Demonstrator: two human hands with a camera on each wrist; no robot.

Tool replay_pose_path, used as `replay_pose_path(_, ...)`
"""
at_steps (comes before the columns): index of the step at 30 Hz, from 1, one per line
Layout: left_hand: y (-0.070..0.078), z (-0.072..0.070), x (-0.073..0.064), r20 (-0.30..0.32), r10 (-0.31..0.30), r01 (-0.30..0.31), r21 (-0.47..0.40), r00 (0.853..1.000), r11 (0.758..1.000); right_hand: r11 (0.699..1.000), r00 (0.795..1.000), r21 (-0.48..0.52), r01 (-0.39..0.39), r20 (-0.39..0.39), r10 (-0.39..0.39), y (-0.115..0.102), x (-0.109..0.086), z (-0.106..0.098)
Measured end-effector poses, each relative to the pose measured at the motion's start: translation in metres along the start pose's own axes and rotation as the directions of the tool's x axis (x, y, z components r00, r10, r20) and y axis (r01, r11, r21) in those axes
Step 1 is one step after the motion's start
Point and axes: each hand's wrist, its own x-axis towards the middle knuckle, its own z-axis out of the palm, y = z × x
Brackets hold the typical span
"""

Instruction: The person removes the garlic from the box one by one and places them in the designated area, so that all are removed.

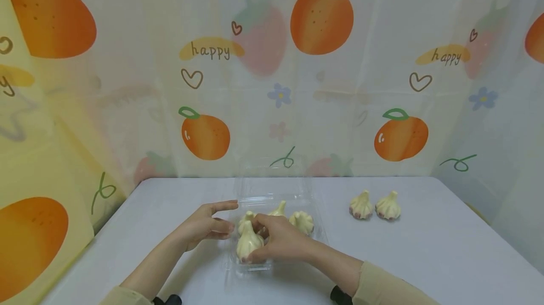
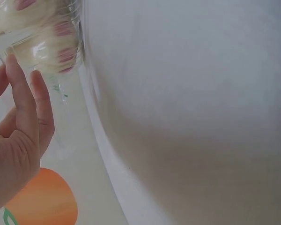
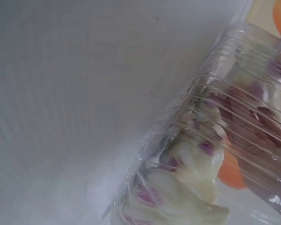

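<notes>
Site: I work in a curtained-off booth; home or lab, I cannot tell. Evidence: fruit-print curtain (image 1: 255, 118) at my twelve o'clock, more sheeting (image 1: 38, 163) at ten and two, white table (image 1: 395, 253) toward six.

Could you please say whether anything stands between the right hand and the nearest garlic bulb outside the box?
Yes: low down, a boxed bulb and the right box wall separate the right hand from the outside bulb.
</notes>
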Motion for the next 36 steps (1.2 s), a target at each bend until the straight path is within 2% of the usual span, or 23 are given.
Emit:
replay_pose_path(18,0.0,0.002,-0.001,-0.013,-0.004,0.004,0.003,1.0,1.0,0.997,0.999,0.075,-0.006,-0.043,0.01,0.0,-0.006,-0.008)
replay_pose_path(26,0.001,0.002,0.0,-0.009,-0.006,0.006,-0.001,1.0,1.0,0.997,0.997,0.077,-0.009,-0.073,0.015,0.001,-0.01,-0.016)
replay_pose_path(36,0.001,0.003,0.0,0.006,0.009,-0.009,-0.003,1.0,1.0,0.991,0.995,0.133,-0.025,-0.096,0.038,0.006,-0.011,-0.028)
